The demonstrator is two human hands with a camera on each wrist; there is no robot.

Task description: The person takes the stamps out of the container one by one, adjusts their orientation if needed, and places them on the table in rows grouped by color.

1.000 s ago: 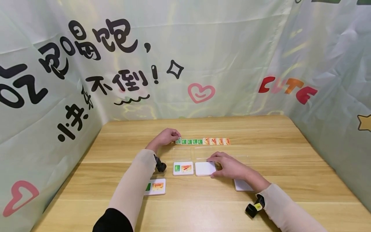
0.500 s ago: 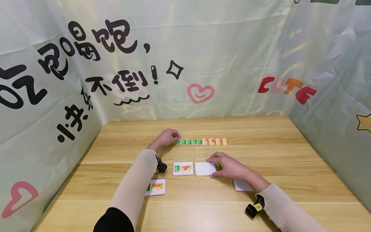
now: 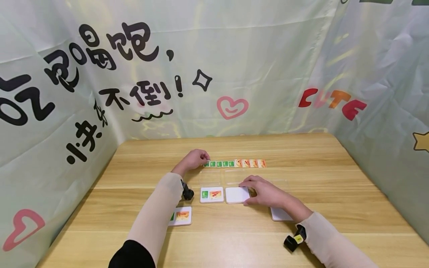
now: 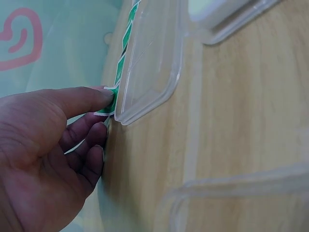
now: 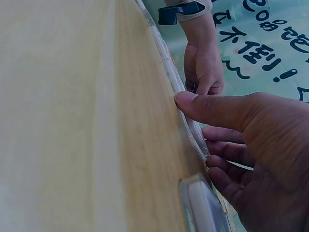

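Observation:
My left hand [image 3: 193,159] is at the left end of a row of small stamp-like pieces. Its thumb and forefinger pinch the endmost green stamp [image 4: 114,96], whose white perforated edge shows. More green stamps [image 3: 219,163] and several orange ones [image 3: 249,163] continue the row to the right. Nearer the body, my right hand [image 3: 264,191] grips the right end of a shallow clear plastic case holding a blank white card [image 3: 236,194], thumb at the near edge and fingers at the far one. Left of it sits a like case [image 3: 212,199] bearing a green stamp and an orange one.
Clear lids [image 4: 154,58] lie between the cases and the stamp row. Another stamped case [image 3: 182,216] is partly behind the left sleeve, and a white one [image 3: 280,214] is under the right forearm. A printed cloth [image 3: 268,74] surrounds the wooden table [image 3: 228,242].
My left hand has shifted very slightly to the right, and its fingers cover more of the end stamp. The right hand and the cases stay put.

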